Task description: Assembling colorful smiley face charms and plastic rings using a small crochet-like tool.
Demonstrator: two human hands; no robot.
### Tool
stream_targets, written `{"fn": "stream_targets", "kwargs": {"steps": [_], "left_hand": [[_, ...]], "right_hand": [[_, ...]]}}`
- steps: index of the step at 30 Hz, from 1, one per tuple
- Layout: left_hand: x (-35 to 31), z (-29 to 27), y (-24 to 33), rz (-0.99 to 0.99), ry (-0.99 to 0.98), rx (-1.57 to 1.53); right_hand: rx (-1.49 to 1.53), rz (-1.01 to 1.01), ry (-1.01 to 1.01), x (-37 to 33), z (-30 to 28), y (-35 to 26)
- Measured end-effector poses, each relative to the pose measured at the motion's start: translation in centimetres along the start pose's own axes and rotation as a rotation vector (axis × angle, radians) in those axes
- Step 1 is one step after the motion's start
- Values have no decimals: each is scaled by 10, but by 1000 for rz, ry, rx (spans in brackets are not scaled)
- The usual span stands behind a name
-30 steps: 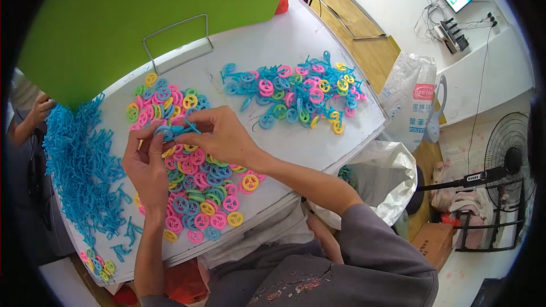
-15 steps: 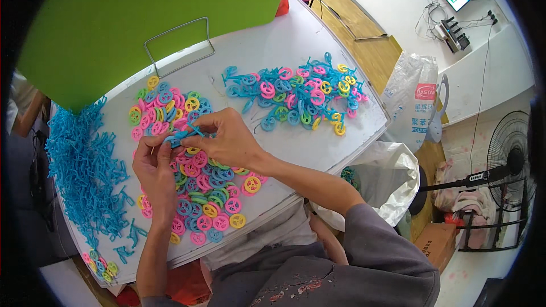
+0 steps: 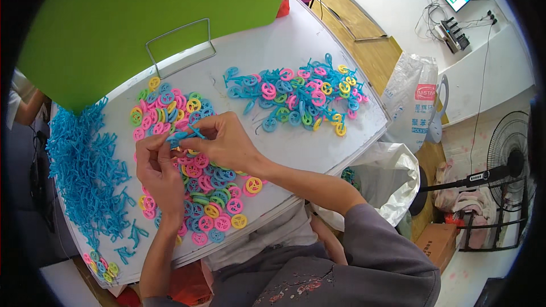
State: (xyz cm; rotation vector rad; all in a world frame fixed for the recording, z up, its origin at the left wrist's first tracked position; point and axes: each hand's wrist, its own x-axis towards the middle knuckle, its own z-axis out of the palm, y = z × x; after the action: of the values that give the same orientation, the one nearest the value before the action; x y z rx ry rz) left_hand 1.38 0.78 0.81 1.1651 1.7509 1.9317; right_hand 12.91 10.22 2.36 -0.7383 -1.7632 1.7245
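– Left hand (image 3: 160,166) and right hand (image 3: 228,143) pinch a blue plastic piece (image 3: 181,136) between them, both grips narrow!
– Which way does it lie?
– Roughly crosswise, hand to hand, neither nearer; coloured wheels (image 3: 217,184) spread beneath, blue forked parts (image 3: 88,162) heap off left.

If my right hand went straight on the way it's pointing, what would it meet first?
Past the blue piece it holds, your right hand would probably meet your left hand first, though their exact depths are hard to judge.
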Motion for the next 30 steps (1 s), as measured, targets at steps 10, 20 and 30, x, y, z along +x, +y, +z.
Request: {"fn": "stream_targets", "kwargs": {"steps": [10, 20, 30], "left_hand": [[0, -2, 3, -185, 18, -89], [-3, -4, -10, -246, 16, -225], [-6, 1, -4, -303, 39, -269]], "right_hand": [[-191, -228, 190, -3, 9, 7], [-14, 57, -31, 1, -4, 6], [218, 131, -100, 3, -6, 6]]}}
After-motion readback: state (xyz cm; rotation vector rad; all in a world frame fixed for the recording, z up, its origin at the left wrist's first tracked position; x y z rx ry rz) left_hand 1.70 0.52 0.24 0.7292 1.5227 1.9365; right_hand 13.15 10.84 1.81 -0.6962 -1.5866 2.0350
